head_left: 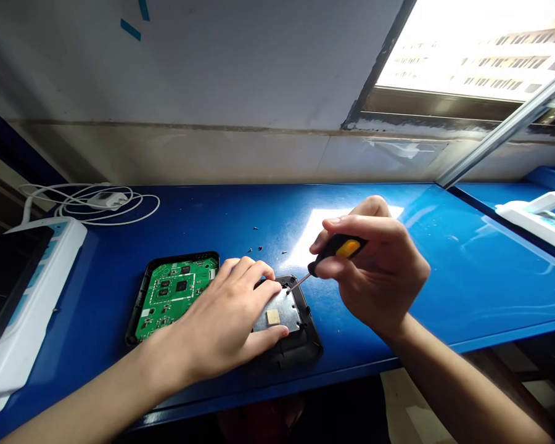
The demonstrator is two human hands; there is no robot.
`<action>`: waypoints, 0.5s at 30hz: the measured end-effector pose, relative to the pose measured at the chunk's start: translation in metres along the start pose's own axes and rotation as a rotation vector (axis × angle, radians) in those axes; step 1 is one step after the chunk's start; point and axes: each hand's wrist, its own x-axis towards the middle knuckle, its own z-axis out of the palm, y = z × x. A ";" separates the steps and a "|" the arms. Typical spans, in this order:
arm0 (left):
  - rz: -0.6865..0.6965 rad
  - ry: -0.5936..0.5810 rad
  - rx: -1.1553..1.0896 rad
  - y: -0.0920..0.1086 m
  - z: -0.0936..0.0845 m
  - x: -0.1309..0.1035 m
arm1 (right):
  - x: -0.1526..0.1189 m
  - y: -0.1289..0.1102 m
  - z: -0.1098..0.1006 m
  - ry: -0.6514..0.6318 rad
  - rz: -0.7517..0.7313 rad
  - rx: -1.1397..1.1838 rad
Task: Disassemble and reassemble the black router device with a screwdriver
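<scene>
Near the worktop's (370,364) front edge, the left hand (222,314), spread wide, is steadying a black cover (311,339); the right hand (374,265) is clamping a screwdriver (335,251), slanting down-left onto the cover's metal plate (287,313)

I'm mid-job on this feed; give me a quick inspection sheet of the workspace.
Surface: glossy blue table, bright window-like reflection near the right hand.
Job's things: black cover bearing a metal plate; beside it, green circuit board in a black housing.
Clutter: small, dark, screw-like pieces lie loose behind the cover.
Hands: left hand rests over cover and plate, fingers spread; right hand grips a screwdriver, tip at the plate's far right corner.
Cables: white cable looped at far left.
Surroundings: wall behind; bright window, upper right.
</scene>
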 end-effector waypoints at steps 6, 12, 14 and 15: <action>-0.008 -0.001 -0.004 -0.001 -0.001 -0.001 | 0.000 -0.003 0.000 -0.095 0.093 0.064; 0.032 0.020 -0.019 -0.004 0.003 -0.003 | -0.001 -0.001 -0.001 -0.038 -0.001 -0.022; 0.029 0.028 -0.022 -0.004 0.004 -0.004 | 0.000 -0.003 -0.002 -0.055 0.070 0.047; 0.027 0.028 -0.024 -0.004 0.004 -0.004 | 0.001 -0.005 -0.002 -0.069 0.096 0.067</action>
